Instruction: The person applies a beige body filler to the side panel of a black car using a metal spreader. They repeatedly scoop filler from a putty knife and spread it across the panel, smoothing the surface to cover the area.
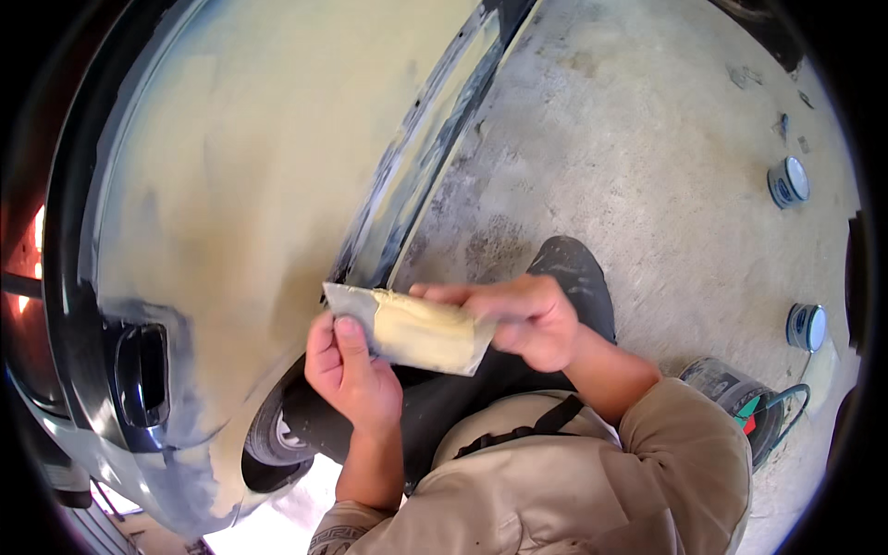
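My left hand (353, 377) grips the left end of a thin, flat grey plate (356, 302), with its thumb on top. Pale yellow filler paste (421, 333) is spread over the plate's middle and right part, with a ridge along the far edge. At the right end of the plate is my right hand (532, 319), blurred by motion. Its fingers reach over the far edge and curl toward the thumb; what lies between them is too smeared to make out. Left of both hands stands a car door panel (250, 129), coated in beige filler with grey, sanded-looking edges.
A black door handle (141, 375) sits at the panel's lower left. On the concrete floor (573, 120) to the right stand two small blue-and-white cans (789, 182). Nearer is a larger bucket (726, 388) with a dark hose looping from it. My dark-clad legs (573, 277) are bent below my hands.
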The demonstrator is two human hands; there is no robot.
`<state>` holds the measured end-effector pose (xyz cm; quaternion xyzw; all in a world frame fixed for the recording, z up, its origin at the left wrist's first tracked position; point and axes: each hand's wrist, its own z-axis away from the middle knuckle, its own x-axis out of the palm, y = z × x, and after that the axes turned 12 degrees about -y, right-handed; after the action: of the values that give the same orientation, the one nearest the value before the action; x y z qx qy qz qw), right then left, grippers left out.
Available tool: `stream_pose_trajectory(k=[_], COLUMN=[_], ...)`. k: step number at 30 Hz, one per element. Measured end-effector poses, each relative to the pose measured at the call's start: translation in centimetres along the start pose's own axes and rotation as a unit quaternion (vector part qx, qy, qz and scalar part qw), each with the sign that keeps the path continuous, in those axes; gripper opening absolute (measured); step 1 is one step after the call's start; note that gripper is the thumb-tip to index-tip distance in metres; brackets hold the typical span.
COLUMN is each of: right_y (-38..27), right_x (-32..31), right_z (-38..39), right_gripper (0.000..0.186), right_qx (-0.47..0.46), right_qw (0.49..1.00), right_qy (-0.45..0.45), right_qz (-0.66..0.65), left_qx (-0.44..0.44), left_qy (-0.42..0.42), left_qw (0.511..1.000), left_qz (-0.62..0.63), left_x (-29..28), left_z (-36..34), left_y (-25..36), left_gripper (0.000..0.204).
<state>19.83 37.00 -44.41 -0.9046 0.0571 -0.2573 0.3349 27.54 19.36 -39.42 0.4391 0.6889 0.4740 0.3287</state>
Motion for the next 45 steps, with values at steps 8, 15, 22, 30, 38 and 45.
stream_pose_trajectory(k=[8,15,22,30,38,45], right_y=[2.9,6.6,10.3,11.9,15.9,19.4], right_x=[-9.5,-26.3,-37.8,-46.9,-49.6,-48.5], right_z=[5.3,8.7,-1.1,-10.2,-11.8,-9.8], right_gripper=[0.032,0.042,0.038,0.037,0.046,0.057], right_qx=[0.191,0.252,-0.002,-0.205,-0.267,-0.243], right_qw=[0.951,0.787,0.847,0.707,0.651,0.677], right_qy=[0.060,0.562,0.494,0.427,0.379,0.343], right_qz=[0.235,-0.032,0.195,0.525,0.601,0.604], left_qx=[0.037,-0.109,-0.322,-0.408,-0.441,-0.483], left_qy=[0.071,-0.009,-0.059,-0.034,-0.024,0.017], left_qw=[0.997,0.990,0.916,0.895,0.867,0.860], left_qz=[-0.005,-0.086,-0.230,-0.176,-0.230,-0.165], left_x=[0.8,0.1,2.6,4.8,5.8,4.8], left_z=[-1.7,-1.7,-2.7,-4.3,-5.4,-5.1], left_y=[-1.6,-7.7,-9.9,-14.6,-17.5,-19.1], left_gripper=[0.014,0.017,0.018,0.020,0.016,0.012])
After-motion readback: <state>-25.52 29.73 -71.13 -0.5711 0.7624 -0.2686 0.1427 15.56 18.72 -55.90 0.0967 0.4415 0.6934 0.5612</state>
